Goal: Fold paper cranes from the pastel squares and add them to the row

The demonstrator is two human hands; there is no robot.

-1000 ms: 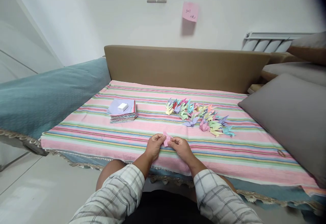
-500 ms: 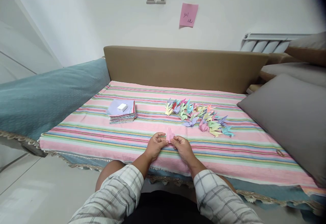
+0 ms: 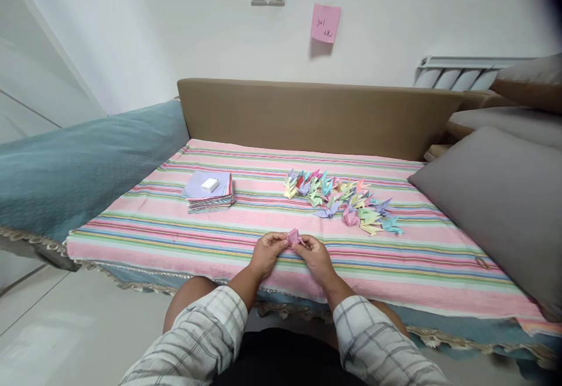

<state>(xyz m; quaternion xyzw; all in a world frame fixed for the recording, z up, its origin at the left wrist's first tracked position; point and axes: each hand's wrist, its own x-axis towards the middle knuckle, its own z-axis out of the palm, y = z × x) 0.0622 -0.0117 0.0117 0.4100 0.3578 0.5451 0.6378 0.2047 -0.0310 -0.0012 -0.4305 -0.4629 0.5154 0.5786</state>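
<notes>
Between my fingertips is a small piece of folded pink origami paper (image 3: 293,236), held just above the striped cloth. My left hand (image 3: 266,253) pinches its left side between thumb and fingers. On the other side, my right hand (image 3: 314,255) grips the right edge in the same way. Beyond my hands and to the right lies a cluster of folded paper cranes (image 3: 327,194) in many colours. Farther left sits a stack of square origami paper (image 3: 211,200), purple on top, with a small white block (image 3: 209,185) resting on it.
The striped cloth (image 3: 153,222) covers a sofa seat with a brown backrest (image 3: 316,118). Large grey cushions (image 3: 492,198) take up the right end, and a teal-covered armrest (image 3: 96,154) bounds the left. A small brown loop (image 3: 482,263) lies near the cushion.
The pink paper stood up as a taller pointed shape; now it looks shorter and more compact, its upper part folded down or tilted. Both hands stay in nearly the same place.
</notes>
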